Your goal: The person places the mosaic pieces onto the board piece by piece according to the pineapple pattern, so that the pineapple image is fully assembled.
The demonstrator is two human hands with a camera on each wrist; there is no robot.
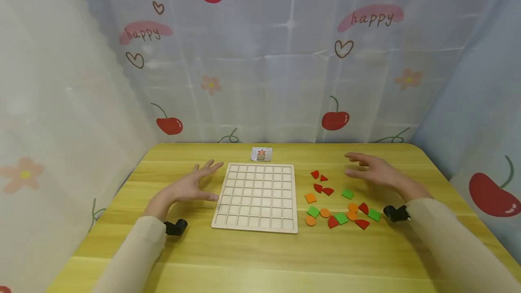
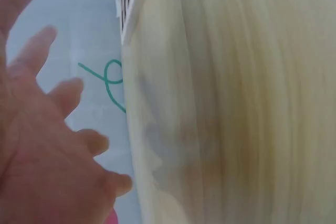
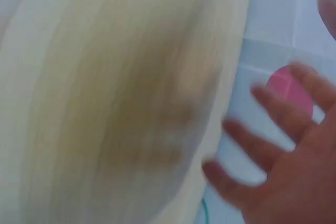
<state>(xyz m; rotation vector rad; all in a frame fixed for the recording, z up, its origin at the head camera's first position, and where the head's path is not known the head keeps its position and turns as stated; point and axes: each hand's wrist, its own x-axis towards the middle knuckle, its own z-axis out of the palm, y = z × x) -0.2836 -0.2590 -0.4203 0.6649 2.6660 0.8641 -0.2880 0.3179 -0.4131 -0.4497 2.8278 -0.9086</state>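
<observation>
Now you hold your left hand (image 1: 186,189), fingers spread wide, beside the pale grid board (image 1: 256,196), while your right hand (image 1: 377,172), likewise wide, hangs toward the right edge of the wooden table (image 1: 252,259). Red, orange and green pieces (image 1: 341,218) lie between board and right edge; a picture card (image 1: 261,154) lies near the far edge.
</observation>
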